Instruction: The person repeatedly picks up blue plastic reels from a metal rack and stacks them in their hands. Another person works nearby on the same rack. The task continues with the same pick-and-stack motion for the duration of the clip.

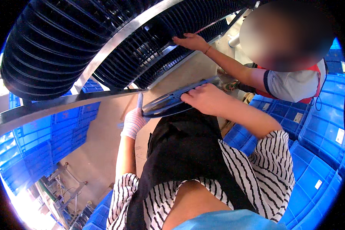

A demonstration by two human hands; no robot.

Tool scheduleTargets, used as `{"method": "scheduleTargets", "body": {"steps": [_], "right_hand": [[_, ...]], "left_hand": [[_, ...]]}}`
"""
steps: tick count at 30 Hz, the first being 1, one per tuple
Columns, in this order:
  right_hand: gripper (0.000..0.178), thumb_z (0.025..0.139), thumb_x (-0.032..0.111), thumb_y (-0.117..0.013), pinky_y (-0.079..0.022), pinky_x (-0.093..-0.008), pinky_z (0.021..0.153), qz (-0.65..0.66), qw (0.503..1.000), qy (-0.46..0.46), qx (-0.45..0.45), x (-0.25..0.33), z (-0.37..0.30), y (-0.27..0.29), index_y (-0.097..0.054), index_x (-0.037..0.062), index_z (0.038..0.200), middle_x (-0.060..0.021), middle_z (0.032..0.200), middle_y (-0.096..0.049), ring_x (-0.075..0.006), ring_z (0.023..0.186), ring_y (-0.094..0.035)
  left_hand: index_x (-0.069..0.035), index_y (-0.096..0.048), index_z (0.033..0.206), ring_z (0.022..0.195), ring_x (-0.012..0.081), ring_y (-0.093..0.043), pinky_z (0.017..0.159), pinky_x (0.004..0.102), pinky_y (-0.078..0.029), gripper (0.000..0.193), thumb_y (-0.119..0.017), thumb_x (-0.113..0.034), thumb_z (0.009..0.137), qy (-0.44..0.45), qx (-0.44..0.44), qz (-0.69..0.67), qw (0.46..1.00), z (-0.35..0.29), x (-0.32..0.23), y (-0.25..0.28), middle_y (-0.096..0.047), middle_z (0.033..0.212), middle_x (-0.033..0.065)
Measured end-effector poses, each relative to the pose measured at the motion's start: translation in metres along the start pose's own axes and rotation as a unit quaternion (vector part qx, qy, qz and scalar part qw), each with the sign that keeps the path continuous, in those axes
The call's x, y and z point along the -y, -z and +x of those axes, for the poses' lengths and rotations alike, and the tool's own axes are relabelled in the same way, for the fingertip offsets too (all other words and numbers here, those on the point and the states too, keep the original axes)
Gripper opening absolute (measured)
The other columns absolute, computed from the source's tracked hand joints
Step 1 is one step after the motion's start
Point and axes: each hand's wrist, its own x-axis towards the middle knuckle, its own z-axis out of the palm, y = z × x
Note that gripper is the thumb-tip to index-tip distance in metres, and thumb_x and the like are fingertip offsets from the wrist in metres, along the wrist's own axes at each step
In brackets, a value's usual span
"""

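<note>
A dark, thin, reel-like disc is tilted in front of my body, seen almost edge-on, with light glinting off its surface. My right hand, bare, is closed on its right-hand rim, fingers curled over the edge. At the left end of the disc is my left hand, in a striped glove. Its index finger points up past the rim, while the other fingers are partly hidden where the hand meets the disc. Just beyond stands a metal rack holding rows of similar black discs packed side by side.
At the right, a co-worker in a grey and red top reaches a hand to the rack. Blue crates are stacked at right, and more blue crates at left. A metal rail crosses at left. Metal frames stand lower left.
</note>
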Motion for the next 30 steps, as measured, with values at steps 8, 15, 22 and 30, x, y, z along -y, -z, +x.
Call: {"method": "scheduleTargets", "body": {"steps": [8,15,22,30], "right_hand": [[0.011,0.076,0.017,-0.057,-0.05,-0.0334,0.063,-0.125,0.954,0.272,-0.003,-0.01,0.049,0.013,-0.055,0.0118,0.085,-0.0049,0.068,-0.057,-0.0226,0.07,-0.062],[0.022,0.078,0.029,-0.057,-0.05,-0.0387,0.064,-0.12,0.955,0.238,0.131,-0.03,0.085,0.035,-0.065,0.009,0.074,-0.0074,0.07,-0.063,-0.0235,0.071,-0.063],[0.024,0.071,0.037,-0.059,-0.041,-0.0379,0.055,-0.214,0.943,0.249,0.047,-0.057,0.082,0.055,-0.062,0.0176,0.058,-0.0013,0.055,-0.052,-0.0215,0.056,-0.052],[0.005,0.073,0.02,-0.06,-0.044,-0.0374,0.085,-0.334,0.85,0.404,0.057,-0.085,0.105,0.058,-0.059,0.0149,0.073,-0.0013,0.081,-0.058,-0.0237,0.086,-0.056]], "left_hand": [[-0.017,-0.01,0.149,0.076,0.0399,-0.064,0.068,0.0461,-0.051,0.091,-0.066,-0.034,0.078,-0.018,0.096,0.009,0.995,-0.024,-0.002,-0.04,-0.066,0.083,0.0225],[-0.017,-0.011,0.149,0.08,0.0393,-0.064,0.072,0.0471,-0.051,0.093,-0.064,-0.049,0.079,-0.05,0.148,-0.002,0.988,0.015,-0.051,-0.046,-0.067,0.088,0.0212],[-0.008,0.002,0.149,0.084,0.036,-0.065,0.078,0.0431,-0.05,0.096,-0.058,-0.047,0.085,-0.091,0.186,0.011,0.978,0.05,-0.107,-0.023,-0.067,0.09,0.0229],[-0.005,-0.007,0.149,0.083,0.0337,-0.066,0.076,0.0431,-0.052,0.092,-0.056,-0.049,0.085,-0.044,0.098,0.026,0.994,0.097,-0.1,-0.045,-0.068,0.091,0.0201]]}}
